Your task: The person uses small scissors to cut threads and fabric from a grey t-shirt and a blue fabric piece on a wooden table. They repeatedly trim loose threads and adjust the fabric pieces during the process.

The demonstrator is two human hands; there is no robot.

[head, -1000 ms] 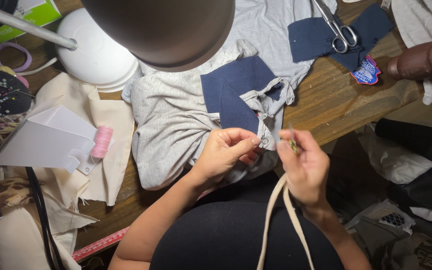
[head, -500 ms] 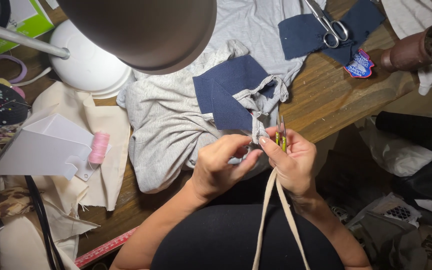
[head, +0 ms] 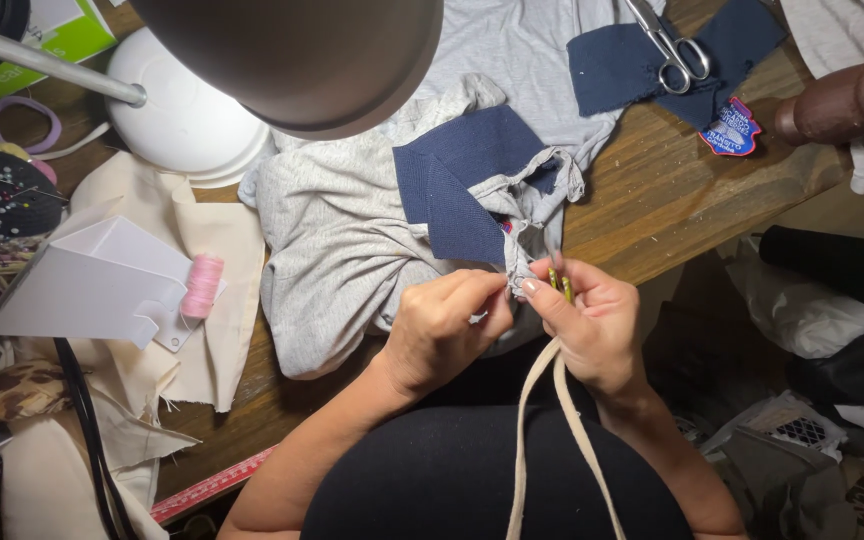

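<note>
Since the earlier frames the two hands have drawn together, and the left hand [head: 444, 330] is now meeting the right hand [head: 592, 325] at a bunched corner of the grey garment [head: 352, 240]. Both hands are closing in a pinch on that fold of grey cloth, fingertips nearly touching each other; the right hand is also gripping a thin yellow-green tool [head: 558, 280], whose tip is too small to make out. The garment is lying crumpled on the bench [head: 652, 200] just beyond the hands, soft grey knit, with a navy patch [head: 462, 185] folded over it directly ahead of the fingers. A cream strap [head: 542, 440] is hanging down from under the right hand toward the person's lap.

The bench edge is running diagonally just beyond the right hand, and the hands are working past it, over the lap. A brown lamp shade [head: 302, 55] is hanging over the garment beyond the left hand. Scissors [head: 667, 45] are resting on a second navy piece [head: 612, 70] well beyond the right hand. A pink thread spool [head: 202, 285] is lying far out to the left.
</note>
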